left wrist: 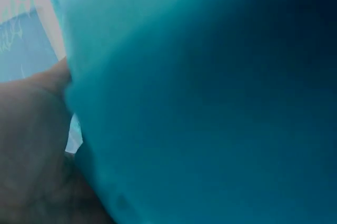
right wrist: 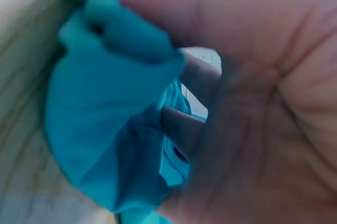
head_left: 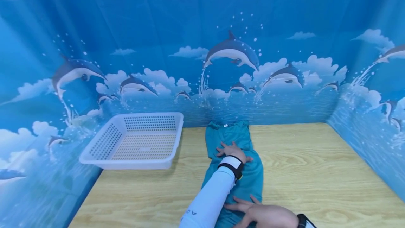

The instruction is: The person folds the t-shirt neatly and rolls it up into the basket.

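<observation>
A teal shirt [head_left: 232,133] lies in a long, narrow shape on the table, its end with a small white label toward the back wall. My left hand [head_left: 232,151] rests palm down on its upper part, fingers spread. Teal cloth [left wrist: 200,129] fills most of the left wrist view beside the palm. Nearer the front, my right hand [head_left: 264,215] touches the shirt's lower part from the right with spread fingers. The right wrist view has a raised fold of cloth [right wrist: 105,118] by the fingertips and thumb. My left forearm crosses over part of the shirt.
A white plastic basket [head_left: 172,157] with perforated sides stands left of the shirt and reaches over the table's left edge. Wood-grain table [head_left: 316,171] extends to the right. A blue curtain [head_left: 177,17] printed with dolphins surrounds the back and both sides.
</observation>
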Tool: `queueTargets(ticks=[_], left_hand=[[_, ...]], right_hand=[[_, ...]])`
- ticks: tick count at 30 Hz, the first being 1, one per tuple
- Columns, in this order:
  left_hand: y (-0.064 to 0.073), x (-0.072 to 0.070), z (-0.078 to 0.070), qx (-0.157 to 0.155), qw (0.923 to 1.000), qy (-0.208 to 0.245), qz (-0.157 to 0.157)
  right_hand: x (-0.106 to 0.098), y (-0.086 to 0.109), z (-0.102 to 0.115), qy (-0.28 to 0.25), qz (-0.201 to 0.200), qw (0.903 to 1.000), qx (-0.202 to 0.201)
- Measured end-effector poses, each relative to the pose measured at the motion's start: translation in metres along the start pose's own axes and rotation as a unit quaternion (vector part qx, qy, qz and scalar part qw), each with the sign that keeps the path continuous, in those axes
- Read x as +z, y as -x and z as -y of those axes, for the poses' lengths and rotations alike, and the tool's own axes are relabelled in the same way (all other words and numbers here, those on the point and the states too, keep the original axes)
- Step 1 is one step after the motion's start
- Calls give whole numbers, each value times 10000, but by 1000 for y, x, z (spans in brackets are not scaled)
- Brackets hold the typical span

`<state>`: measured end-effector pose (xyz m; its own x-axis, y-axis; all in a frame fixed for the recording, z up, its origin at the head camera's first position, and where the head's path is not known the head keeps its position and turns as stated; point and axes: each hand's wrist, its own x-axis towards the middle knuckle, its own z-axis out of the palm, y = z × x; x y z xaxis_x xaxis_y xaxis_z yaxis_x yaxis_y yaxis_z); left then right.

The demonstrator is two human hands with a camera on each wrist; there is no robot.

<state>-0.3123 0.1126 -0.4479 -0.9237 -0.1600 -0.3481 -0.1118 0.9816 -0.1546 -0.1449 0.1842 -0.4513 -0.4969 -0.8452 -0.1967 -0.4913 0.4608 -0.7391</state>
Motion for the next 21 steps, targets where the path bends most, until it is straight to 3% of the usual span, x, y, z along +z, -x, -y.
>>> queueTargets(ticks=[9,21], left_hand=[[0,2,4,289,9994,-122,-159],[-3,5,9,531,9980,-121,-312]], right_hand=[[-5,5,-5,250,42,9987,-448],[-13,8,-6,-133,285,9990,-307]])
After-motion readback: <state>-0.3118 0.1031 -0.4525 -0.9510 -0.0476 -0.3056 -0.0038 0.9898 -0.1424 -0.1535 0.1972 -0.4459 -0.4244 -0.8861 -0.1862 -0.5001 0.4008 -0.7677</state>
